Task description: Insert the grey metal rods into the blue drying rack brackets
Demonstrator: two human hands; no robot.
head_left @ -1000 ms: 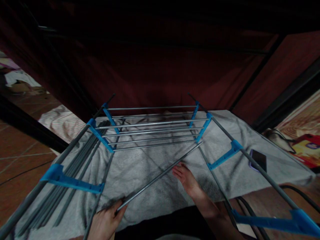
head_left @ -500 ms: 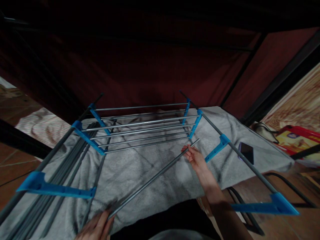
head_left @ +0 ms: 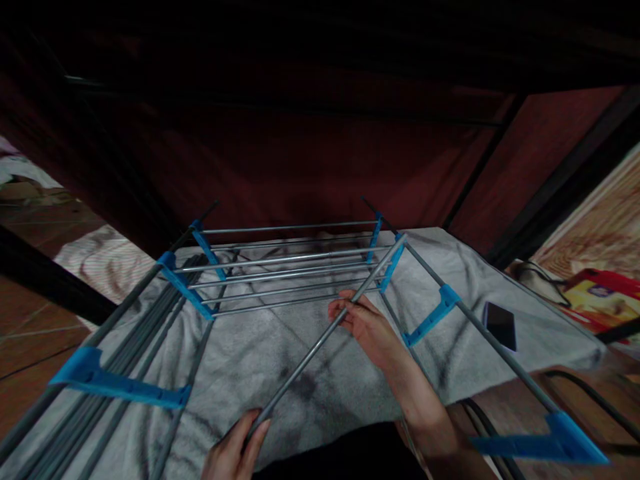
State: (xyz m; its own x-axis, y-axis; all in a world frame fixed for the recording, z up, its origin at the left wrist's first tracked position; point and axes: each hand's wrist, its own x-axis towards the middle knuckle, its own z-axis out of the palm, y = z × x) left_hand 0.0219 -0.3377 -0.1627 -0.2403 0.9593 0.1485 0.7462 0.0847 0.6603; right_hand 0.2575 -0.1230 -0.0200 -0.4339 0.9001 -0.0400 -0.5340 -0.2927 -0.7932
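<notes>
A thin grey metal tube (head_left: 311,353) slants across the middle of the head view, its far end up at the right. Around its near end my left hand (head_left: 235,445) is closed. My right hand (head_left: 367,323) pinches the same tube farther up with thumb and fingers. Before me lies a rack frame of grey side poles with blue plastic brackets (head_left: 187,287). Several crossbars (head_left: 290,257) join the far brackets on both sides. The nearer left bracket (head_left: 120,381) and the nearer right bracket (head_left: 434,313) carry no crossbar between them.
A grey blanket (head_left: 240,373) lies under the frame. Several loose tubes (head_left: 120,353) are bundled along the left. At the right are a phone (head_left: 500,325) and a red and yellow box (head_left: 600,297). A dark red panel (head_left: 310,167) stands behind.
The tube has turned steeper, its far end rising up to the right bracket. My left hand has moved right, and my right hand has moved left and farther down the tube.
</notes>
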